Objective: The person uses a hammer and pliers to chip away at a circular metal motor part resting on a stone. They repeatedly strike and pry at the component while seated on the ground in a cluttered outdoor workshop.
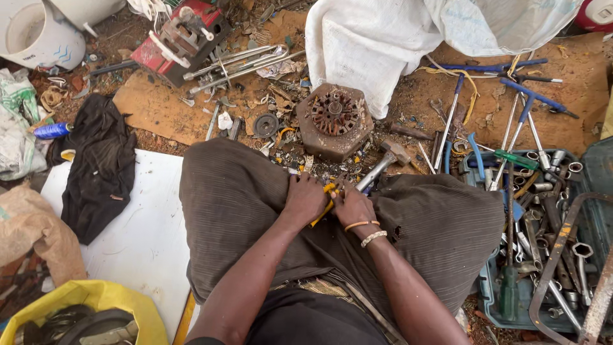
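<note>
I sit on the ground with my knees apart in brown trousers. My left hand (305, 199) and my right hand (351, 206) are close together between my knees, both closed around a small yellow-handled tool (324, 204), mostly hidden by the fingers. My right wrist wears two bracelets. Just beyond my hands lie a hammer (383, 163) with a metal shaft and a round rusty motor stator (333, 118) on the dirt.
An open teal toolbox (491, 287) of sockets and wrenches sits at the right, T-handle wrenches (517, 108) beyond it. A white sack (370, 45), a red device (182, 38), a black cloth (99, 166) on a white board (140, 236), and a yellow bag (96, 300) surround me.
</note>
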`<move>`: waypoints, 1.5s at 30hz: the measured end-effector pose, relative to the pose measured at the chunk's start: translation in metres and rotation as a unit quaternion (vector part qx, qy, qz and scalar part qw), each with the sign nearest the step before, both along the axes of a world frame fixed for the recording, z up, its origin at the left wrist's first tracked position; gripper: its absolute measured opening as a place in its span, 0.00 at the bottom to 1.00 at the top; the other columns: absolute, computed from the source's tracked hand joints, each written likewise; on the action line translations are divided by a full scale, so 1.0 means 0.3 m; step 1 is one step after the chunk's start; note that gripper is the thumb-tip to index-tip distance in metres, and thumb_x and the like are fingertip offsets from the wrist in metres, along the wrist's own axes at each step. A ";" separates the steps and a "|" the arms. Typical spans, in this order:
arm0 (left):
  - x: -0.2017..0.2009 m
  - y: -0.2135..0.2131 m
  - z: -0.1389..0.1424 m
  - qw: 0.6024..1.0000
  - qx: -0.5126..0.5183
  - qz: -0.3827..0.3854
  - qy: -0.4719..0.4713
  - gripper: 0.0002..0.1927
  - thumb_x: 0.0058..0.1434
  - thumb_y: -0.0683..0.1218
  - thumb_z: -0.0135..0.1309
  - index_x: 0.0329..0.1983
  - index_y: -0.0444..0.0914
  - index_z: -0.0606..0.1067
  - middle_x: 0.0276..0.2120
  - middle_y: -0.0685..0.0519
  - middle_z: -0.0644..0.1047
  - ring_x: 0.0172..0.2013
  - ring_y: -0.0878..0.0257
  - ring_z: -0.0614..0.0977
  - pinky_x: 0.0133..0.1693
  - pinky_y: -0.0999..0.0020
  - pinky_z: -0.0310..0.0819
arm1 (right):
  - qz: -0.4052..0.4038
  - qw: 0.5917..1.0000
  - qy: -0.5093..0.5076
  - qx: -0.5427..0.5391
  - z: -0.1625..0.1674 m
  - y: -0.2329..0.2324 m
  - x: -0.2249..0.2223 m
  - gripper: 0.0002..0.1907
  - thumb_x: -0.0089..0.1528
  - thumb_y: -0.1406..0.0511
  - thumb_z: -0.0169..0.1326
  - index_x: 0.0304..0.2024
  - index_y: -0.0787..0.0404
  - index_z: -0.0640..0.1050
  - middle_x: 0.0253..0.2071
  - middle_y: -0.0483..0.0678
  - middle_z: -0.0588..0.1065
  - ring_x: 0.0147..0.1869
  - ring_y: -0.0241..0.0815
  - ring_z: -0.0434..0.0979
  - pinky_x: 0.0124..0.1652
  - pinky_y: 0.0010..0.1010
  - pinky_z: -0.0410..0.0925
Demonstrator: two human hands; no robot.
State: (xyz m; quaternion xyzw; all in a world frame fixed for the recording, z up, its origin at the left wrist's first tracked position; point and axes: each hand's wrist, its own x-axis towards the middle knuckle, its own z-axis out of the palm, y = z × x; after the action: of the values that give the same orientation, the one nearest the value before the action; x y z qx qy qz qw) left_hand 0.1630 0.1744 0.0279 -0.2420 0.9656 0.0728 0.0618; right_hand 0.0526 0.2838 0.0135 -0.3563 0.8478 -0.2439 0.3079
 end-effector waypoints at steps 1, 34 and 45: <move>-0.005 0.016 0.011 0.999 -0.029 -0.013 0.009 0.15 0.60 0.48 0.53 0.42 0.33 0.81 0.46 0.44 0.79 0.55 0.48 0.72 0.56 0.46 0.62 | -0.030 0.999 -0.028 0.006 0.014 0.007 -0.003 0.29 0.63 0.55 0.55 0.65 0.58 0.69 0.52 0.64 0.79 0.54 0.64 0.79 0.54 0.49 0.71; -0.266 -0.385 -0.126 0.961 0.066 -0.034 0.265 0.16 0.61 0.50 0.58 0.50 0.41 0.76 0.58 0.45 0.70 0.63 0.47 0.66 0.65 0.42 0.57 | -0.152 0.712 -0.609 -0.315 0.215 0.177 -0.073 0.43 0.61 0.60 0.56 0.75 0.53 0.52 0.75 0.63 0.55 0.70 0.61 0.68 0.22 0.16 0.67; -0.339 -0.451 -0.159 0.690 0.494 0.183 0.498 0.11 0.73 0.52 0.49 0.44 0.41 0.71 0.36 0.53 0.74 0.35 0.64 0.77 0.38 0.66 0.75 | -0.171 0.977 -0.068 0.113 0.137 0.027 -0.248 0.41 0.67 0.60 0.53 0.80 0.44 0.53 0.62 0.65 0.71 0.56 0.73 0.76 0.44 0.46 0.75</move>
State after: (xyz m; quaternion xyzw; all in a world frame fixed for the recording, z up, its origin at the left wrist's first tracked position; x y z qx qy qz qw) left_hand 0.0614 0.0392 -0.0197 -0.2766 0.6164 0.6585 -0.3316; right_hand -0.0218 0.2918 0.0546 -0.1521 0.8953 -0.2192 0.3567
